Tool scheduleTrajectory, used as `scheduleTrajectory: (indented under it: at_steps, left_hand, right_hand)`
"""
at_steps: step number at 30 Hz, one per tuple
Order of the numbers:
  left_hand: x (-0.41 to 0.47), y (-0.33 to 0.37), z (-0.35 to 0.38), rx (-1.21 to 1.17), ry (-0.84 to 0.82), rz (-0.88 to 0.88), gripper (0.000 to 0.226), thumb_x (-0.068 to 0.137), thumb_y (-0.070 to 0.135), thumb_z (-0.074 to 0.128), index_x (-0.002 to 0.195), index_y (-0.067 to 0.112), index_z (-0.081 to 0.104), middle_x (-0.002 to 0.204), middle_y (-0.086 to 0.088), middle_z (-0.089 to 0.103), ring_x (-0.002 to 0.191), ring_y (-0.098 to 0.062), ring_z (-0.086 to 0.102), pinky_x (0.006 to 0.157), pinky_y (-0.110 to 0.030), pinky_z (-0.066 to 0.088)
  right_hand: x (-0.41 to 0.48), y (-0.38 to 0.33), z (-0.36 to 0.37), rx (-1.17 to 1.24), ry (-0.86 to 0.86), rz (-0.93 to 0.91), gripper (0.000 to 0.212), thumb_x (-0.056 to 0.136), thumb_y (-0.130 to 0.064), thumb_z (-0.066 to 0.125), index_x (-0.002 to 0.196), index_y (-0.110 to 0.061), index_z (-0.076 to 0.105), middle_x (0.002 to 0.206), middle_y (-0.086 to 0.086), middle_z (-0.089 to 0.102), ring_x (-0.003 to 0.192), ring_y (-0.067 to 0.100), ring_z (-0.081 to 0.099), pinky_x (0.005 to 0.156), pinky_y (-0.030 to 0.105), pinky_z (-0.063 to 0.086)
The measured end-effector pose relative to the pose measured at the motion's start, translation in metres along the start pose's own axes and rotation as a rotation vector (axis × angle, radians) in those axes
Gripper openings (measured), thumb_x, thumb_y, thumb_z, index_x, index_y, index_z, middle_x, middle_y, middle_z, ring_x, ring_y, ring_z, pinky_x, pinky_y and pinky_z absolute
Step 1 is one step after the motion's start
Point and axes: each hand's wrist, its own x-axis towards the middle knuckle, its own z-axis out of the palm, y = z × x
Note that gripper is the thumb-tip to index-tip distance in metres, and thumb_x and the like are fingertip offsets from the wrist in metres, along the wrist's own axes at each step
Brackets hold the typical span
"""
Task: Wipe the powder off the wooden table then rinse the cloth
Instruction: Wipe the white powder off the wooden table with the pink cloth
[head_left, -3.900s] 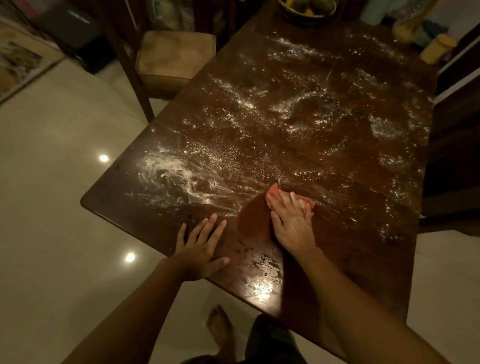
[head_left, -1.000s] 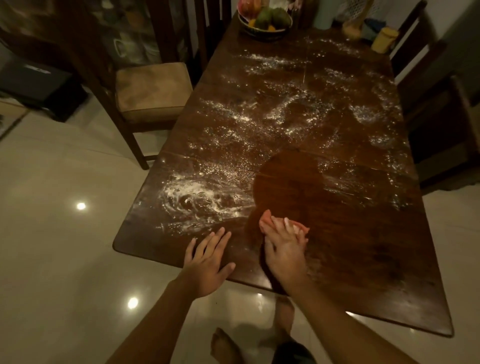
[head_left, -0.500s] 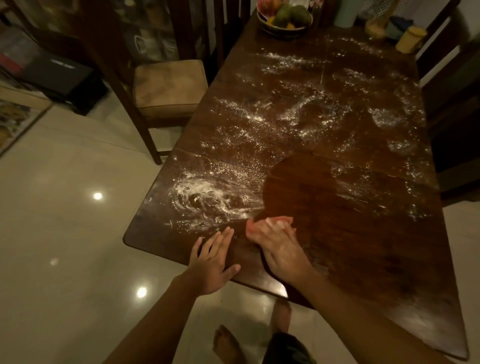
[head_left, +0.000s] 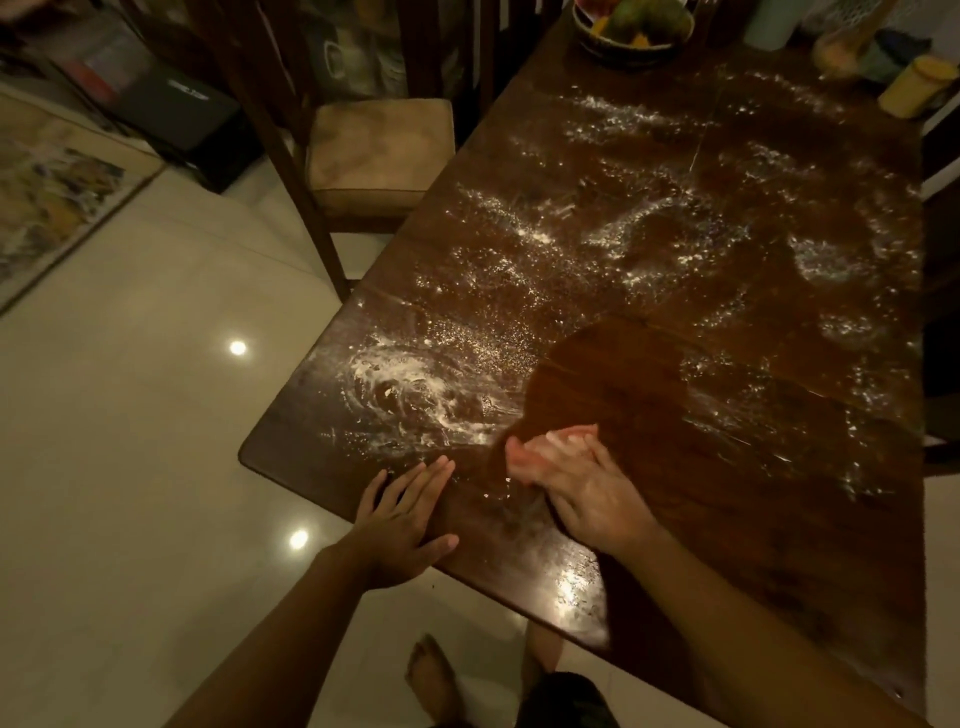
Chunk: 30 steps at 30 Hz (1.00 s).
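Note:
A dark wooden table (head_left: 753, 519) fills the right of the head view, strewn with white powder (head_left: 415, 395) on its left and far parts. A wiped dark patch runs from the table's middle to the near edge. My right hand (head_left: 582, 488) presses flat on an orange-pink cloth (head_left: 519, 454), whose edge shows past the fingertips, near the table's front edge. My left hand (head_left: 410, 509) lies flat with fingers spread on the table edge, just left of the cloth, holding nothing.
A cushioned wooden chair (head_left: 374, 150) stands at the table's left side. A fruit bowl (head_left: 631, 26) and a yellow container (head_left: 911, 85) sit at the far end. Another chair (head_left: 943, 312) is on the right. My bare feet (head_left: 431, 675) stand on the pale tiled floor.
My right hand has slid the cloth leftwards along the near edge towards the thick powder swirl, widening the wiped patch. My left hand has stayed flat at the table edge.

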Motion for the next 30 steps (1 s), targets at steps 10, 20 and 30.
scheduleTrajectory:
  at_steps: [10,20,30]
  left_hand:
    - [0.001,0.004,0.003,-0.006,0.018,-0.075,0.084,0.09,0.076,0.03,0.15,0.046,-0.021,0.156,0.029,-0.024,0.145,0.002,-0.02,0.116,-0.041,-0.019]
    - [0.002,0.007,0.006,-0.014,0.04,-0.1,0.086,0.088,0.077,0.03,0.15,0.045,-0.021,0.152,0.031,-0.026,0.142,0.003,-0.02,0.116,-0.044,-0.017]
    - [0.001,0.005,0.006,-0.031,0.032,-0.077,0.085,0.09,0.074,0.033,0.15,0.045,-0.021,0.153,0.029,-0.027,0.141,0.002,-0.022,0.115,-0.046,-0.017]
  right_hand:
    - [-0.002,-0.019,0.01,0.065,-0.054,-0.273,0.049,0.106,-0.025,0.04,0.151,-0.045,0.037,0.162,-0.017,0.03,0.155,0.015,0.016,0.123,0.059,0.011]
    - [0.006,-0.041,0.018,0.236,0.118,-0.089,0.044,0.103,-0.023,0.044,0.143,-0.038,0.053,0.158,-0.013,0.04,0.154,0.014,0.019,0.122,0.059,0.009]
    - [-0.052,0.014,-0.007,0.207,0.227,0.299,0.046,0.099,-0.026,0.043,0.14,-0.044,0.053,0.153,-0.014,0.044,0.148,0.021,0.035,0.121,0.058,0.015]
